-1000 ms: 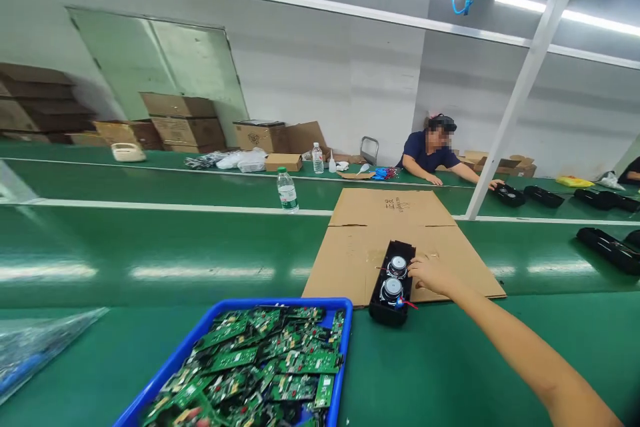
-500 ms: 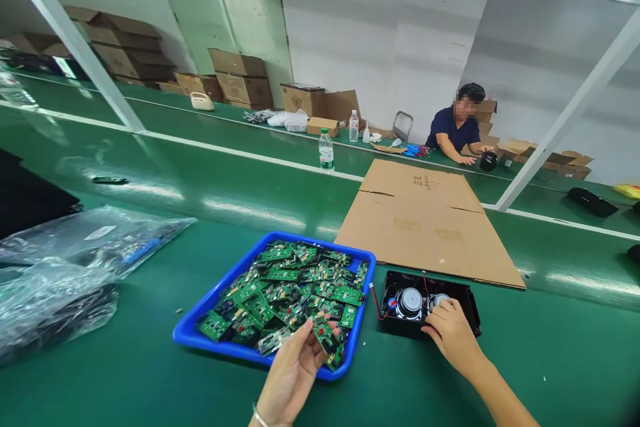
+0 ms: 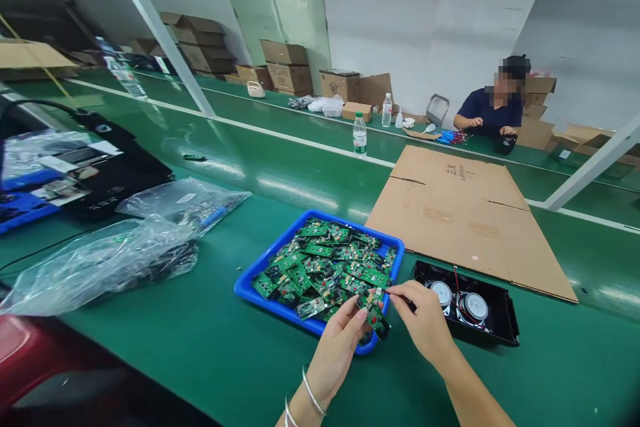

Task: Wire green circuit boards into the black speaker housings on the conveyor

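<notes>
My left hand (image 3: 336,343) grips a green circuit board (image 3: 374,317) over the front right corner of a blue tray (image 3: 243,285). The tray is full of similar boards. Against the board's upper end, my right hand (image 3: 426,321) pinches a small white plug (image 3: 380,292); its wire is mostly hidden by the fingers. Behind that hand lies an open black speaker housing (image 3: 503,320) with two round speakers (image 3: 474,307) and thin red wires. My right hand covers the housing's near left part.
Flattened cardboard (image 3: 450,213) lies beyond the housing. Clear plastic bags (image 3: 125,257) and a black case (image 3: 120,167) are at left. A green-capped bottle (image 3: 360,137) stands behind the tray. Across the bench, a person (image 3: 493,110) sits near a black object.
My right hand has left the speaker housing and come to the board in my left hand. The board has been lifted slightly off the pile. The view has swung left.
</notes>
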A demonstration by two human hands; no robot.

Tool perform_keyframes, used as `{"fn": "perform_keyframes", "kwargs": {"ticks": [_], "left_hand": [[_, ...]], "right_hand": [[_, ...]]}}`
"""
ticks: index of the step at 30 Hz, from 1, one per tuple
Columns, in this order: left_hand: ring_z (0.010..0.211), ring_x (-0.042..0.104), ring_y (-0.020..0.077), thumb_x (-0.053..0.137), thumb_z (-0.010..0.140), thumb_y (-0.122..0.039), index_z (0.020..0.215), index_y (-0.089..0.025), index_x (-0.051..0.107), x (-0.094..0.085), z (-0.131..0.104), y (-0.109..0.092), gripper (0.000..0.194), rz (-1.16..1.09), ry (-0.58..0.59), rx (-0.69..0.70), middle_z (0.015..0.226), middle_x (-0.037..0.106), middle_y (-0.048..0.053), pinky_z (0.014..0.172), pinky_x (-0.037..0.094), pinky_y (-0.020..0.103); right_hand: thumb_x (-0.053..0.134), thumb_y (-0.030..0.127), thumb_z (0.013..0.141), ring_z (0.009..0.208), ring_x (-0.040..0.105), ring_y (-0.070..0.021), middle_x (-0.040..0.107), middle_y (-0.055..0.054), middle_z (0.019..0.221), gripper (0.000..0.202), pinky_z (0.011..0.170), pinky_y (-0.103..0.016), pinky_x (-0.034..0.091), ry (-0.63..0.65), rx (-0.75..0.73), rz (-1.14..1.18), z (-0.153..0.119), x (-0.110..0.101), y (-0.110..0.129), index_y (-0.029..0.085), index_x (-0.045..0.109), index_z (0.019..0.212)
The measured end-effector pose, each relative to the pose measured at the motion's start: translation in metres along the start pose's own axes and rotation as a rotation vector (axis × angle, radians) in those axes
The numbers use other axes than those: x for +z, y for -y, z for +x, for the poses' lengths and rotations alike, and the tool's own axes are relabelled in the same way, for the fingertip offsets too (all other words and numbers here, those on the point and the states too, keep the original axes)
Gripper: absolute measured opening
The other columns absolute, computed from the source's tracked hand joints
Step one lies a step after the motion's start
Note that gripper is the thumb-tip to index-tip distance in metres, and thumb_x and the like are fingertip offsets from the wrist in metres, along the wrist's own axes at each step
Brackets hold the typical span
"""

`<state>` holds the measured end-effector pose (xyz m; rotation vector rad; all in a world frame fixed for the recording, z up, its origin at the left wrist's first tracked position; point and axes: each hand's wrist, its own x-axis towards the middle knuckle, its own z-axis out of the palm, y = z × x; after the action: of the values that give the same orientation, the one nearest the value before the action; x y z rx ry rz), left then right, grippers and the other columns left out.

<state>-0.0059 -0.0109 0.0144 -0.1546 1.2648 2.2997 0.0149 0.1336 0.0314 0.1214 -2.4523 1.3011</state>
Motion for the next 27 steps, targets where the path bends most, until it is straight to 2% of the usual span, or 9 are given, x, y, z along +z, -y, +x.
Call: {"fn": "perform_keyframes", "kwargs": {"ticks": [5, 9, 11, 13, 16, 19, 22, 25, 27], "left_hand": [[0.06, 0.047, 0.0104, 0.073, 0.059, -0.04, 0.081, -0.013, 0.064, -0.003, 0.003, 0.004, 0.036, 0.129, -0.081, 0.079, 0.067, 0.059, 0.0, 0.057, 0.039, 0.02], [0.053, 0.042, 0.0076, 0.074, 0.057, -0.04, 0.068, -0.015, 0.057, 0.004, 0.007, 0.005, 0.032, 0.1, -0.152, 0.103, 0.055, 0.047, -0.006, 0.05, 0.039, 0.018], [0.059, 0.049, 0.0091, 0.075, 0.056, -0.037, 0.07, -0.017, 0.053, 0.011, 0.01, 0.005, 0.033, 0.006, -0.206, 0.124, 0.06, 0.052, -0.005, 0.056, 0.045, 0.019], [0.072, 0.057, 0.012, 0.075, 0.057, -0.033, 0.081, -0.019, 0.052, 0.018, 0.011, 0.006, 0.036, -0.102, -0.249, 0.162, 0.07, 0.059, -0.004, 0.065, 0.048, 0.022], [0.087, 0.06, 0.0156, 0.073, 0.059, -0.029, 0.096, -0.023, 0.048, 0.028, 0.011, 0.01, 0.045, -0.201, -0.271, 0.193, 0.082, 0.064, -0.001, 0.073, 0.049, 0.025], [0.085, 0.062, 0.0177, 0.073, 0.059, -0.03, 0.088, -0.022, 0.047, 0.035, 0.01, 0.014, 0.04, -0.232, -0.28, 0.206, 0.09, 0.065, 0.003, 0.075, 0.049, 0.029], [0.084, 0.063, 0.0192, 0.075, 0.058, -0.032, 0.082, -0.022, 0.041, 0.038, 0.009, 0.017, 0.043, -0.25, -0.253, 0.219, 0.1, 0.064, 0.004, 0.075, 0.05, 0.033], [0.089, 0.062, 0.0209, 0.075, 0.059, -0.035, 0.082, -0.023, 0.039, 0.038, 0.007, 0.022, 0.045, -0.256, -0.231, 0.216, 0.106, 0.063, 0.007, 0.077, 0.05, 0.033], [0.096, 0.059, 0.0217, 0.073, 0.063, -0.038, 0.087, -0.023, 0.044, 0.038, 0.005, 0.027, 0.04, -0.19, -0.216, 0.229, 0.113, 0.06, 0.008, 0.083, 0.048, 0.033]], "right_hand": [[0.052, 0.021, 0.08, 0.056, 0.048, -0.0105, 0.052, 0.0, 0.061, 0.017, 0.05, -0.021, 0.038, 0.02, 0.021, 0.008, -0.003, -0.007, 0.006, 0.019, 0.064, 0.068], [0.051, 0.019, 0.079, 0.055, 0.045, -0.0099, 0.05, 0.001, 0.06, 0.015, 0.051, -0.021, 0.037, -0.031, -0.055, -0.054, -0.005, -0.004, 0.006, 0.017, 0.061, 0.067], [0.05, 0.018, 0.08, 0.055, 0.044, -0.0098, 0.048, 0.001, 0.058, 0.016, 0.051, -0.022, 0.037, -0.098, -0.104, -0.088, -0.008, 0.003, 0.005, 0.016, 0.057, 0.066], [0.048, 0.018, 0.082, 0.056, 0.044, -0.0098, 0.048, 0.001, 0.059, 0.017, 0.052, -0.022, 0.037, -0.189, -0.155, -0.116, -0.011, 0.013, 0.002, 0.015, 0.054, 0.066], [0.046, 0.017, 0.085, 0.055, 0.042, -0.0098, 0.048, 0.0, 0.058, 0.018, 0.05, -0.022, 0.037, -0.298, -0.222, -0.174, -0.015, 0.027, -0.002, 0.015, 0.052, 0.067], [0.044, 0.016, 0.085, 0.057, 0.047, -0.0102, 0.052, -0.001, 0.061, 0.016, 0.051, -0.022, 0.041, -0.319, -0.243, -0.173, -0.017, 0.034, -0.005, 0.016, 0.053, 0.071], [0.043, 0.014, 0.085, 0.068, 0.055, -0.012, 0.058, -0.004, 0.071, 0.015, 0.058, -0.024, 0.046, -0.314, -0.245, -0.129, -0.017, 0.036, -0.005, 0.017, 0.052, 0.074], [0.044, 0.013, 0.085, 0.07, 0.056, -0.0123, 0.058, -0.004, 0.072, 0.014, 0.059, -0.024, 0.047, -0.335, -0.26, -0.13, -0.016, 0.035, -0.004, 0.017, 0.051, 0.073], [0.046, 0.012, 0.085, 0.069, 0.056, -0.0118, 0.058, -0.003, 0.071, 0.013, 0.059, -0.023, 0.047, -0.354, -0.264, -0.131, -0.016, 0.033, -0.003, 0.017, 0.051, 0.074]]}}
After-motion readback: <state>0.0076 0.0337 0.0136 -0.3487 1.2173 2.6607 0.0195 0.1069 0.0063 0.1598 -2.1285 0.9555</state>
